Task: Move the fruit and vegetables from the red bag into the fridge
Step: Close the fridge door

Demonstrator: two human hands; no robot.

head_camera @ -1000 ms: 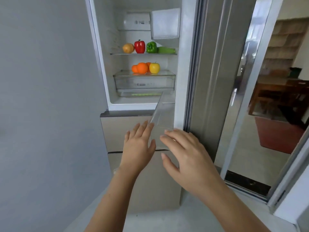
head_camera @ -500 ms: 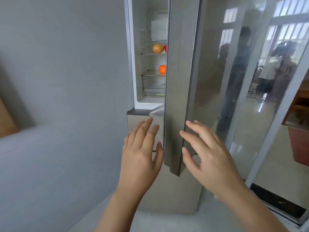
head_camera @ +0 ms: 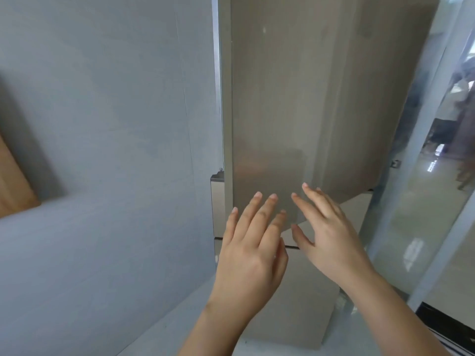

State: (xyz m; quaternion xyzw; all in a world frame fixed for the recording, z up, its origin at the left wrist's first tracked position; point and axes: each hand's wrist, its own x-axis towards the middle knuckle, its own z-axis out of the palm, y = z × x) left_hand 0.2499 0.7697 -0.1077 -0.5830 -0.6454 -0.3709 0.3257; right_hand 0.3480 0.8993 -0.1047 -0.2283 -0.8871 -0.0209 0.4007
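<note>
The fridge's grey upper door (head_camera: 295,86) fills the middle of the view and covers the compartment, so the fruit and vegetables inside are hidden. My left hand (head_camera: 253,249) is flat and empty, fingers spread, its fingertips at the door's lower edge. My right hand (head_camera: 326,232) is also empty with fingers apart, its fingertips against the door's lower right part. The red bag is not in view.
Below the door are the fridge's lower drawer fronts (head_camera: 305,299). A grey wall (head_camera: 102,150) stands close on the left, with a wooden edge (head_camera: 12,186) at far left. A glass sliding door (head_camera: 424,201) with reflections is on the right.
The upper fridge door has swung from wide open to covering the compartment; the produce on the shelves has gone out of sight. Both hands followed the door's lower edge.
</note>
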